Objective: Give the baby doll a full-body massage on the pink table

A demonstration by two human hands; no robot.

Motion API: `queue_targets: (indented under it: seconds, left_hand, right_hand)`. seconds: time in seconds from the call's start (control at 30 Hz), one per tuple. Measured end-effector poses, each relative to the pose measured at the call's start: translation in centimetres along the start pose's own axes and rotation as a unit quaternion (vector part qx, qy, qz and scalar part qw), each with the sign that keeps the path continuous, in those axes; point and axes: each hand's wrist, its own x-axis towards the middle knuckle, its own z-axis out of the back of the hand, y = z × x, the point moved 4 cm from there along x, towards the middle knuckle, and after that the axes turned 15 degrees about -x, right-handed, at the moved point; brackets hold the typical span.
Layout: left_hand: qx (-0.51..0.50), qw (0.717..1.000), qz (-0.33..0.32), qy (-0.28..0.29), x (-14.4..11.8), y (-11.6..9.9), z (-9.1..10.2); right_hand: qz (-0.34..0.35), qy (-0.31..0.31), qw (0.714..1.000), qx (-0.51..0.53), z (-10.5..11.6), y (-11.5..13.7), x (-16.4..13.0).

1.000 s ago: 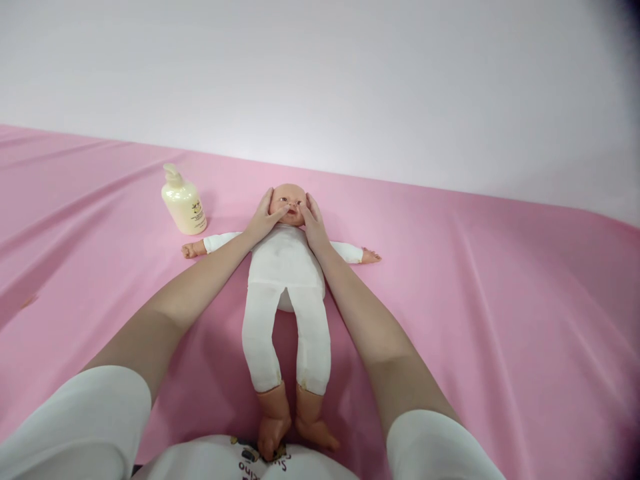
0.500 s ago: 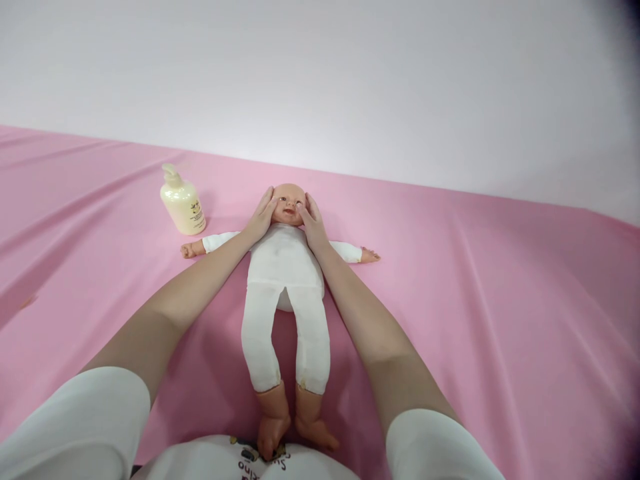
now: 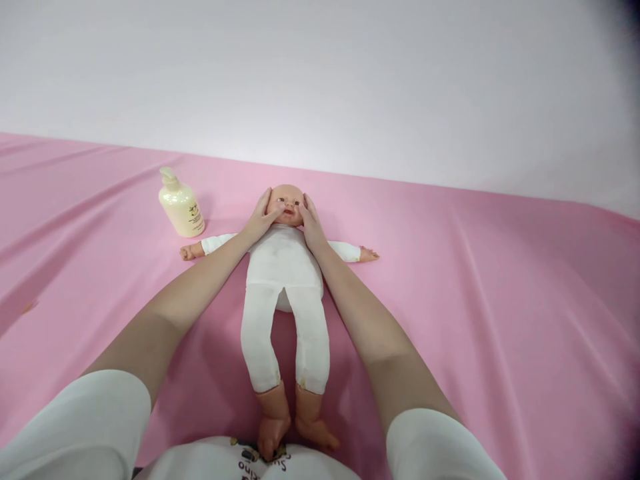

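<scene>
Open hands cupping doll's head

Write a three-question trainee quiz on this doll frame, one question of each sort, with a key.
1. True or false: the pump bottle lies on its side across the doll's legs.
2. Multiple choice: where does the left hand rest? A on the doll's foot; B against the side of the doll's head; C on the bottle's pump.
3. Short answer: what colour is the sheet under the doll?

Key
1. False. It stands upright on the sheet, apart from the doll, beyond the outstretched arm on the person's left.
2. B. The right hand cups the other side, fingers on the cheek.
3. Pink.
</scene>
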Motion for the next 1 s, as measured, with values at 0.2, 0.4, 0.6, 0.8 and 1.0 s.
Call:
queue_targets:
  seconds: [0.2, 0.4, 0.6, 0.8, 1.0]
  left_hand:
    - [0.002, 1.000, 0.003, 0.004, 0.1, 0.4, 0.0]
    - [-0.011, 1.000, 0.011, 0.009, 0.6, 1.4, 0.1]
    - [-0.038, 0.999, 0.006, -0.011, 0.6, 1.6, 0.1]
    - [-0.066, 0.998, -0.011, -0.022, 0.8, 1.6, 0.4]
    - [-0.003, 1.000, -0.004, 0.000, 0.2, 0.4, 0.2]
  right_hand:
    - [0.003, 0.000, 1.000, 0.004, -0.2, -0.4, 0.2]
    - [-0.013, 0.015, 1.000, 0.003, -0.3, -0.1, -0.4]
    - [-0.002, -0.006, 1.000, -0.009, 0.2, -0.7, 0.1]
    - [-0.007, -0.013, 1.000, -0.008, 0.2, -0.9, 0.4]
    - [-0.001, -0.005, 1.000, 0.007, 0.1, -0.1, 0.0]
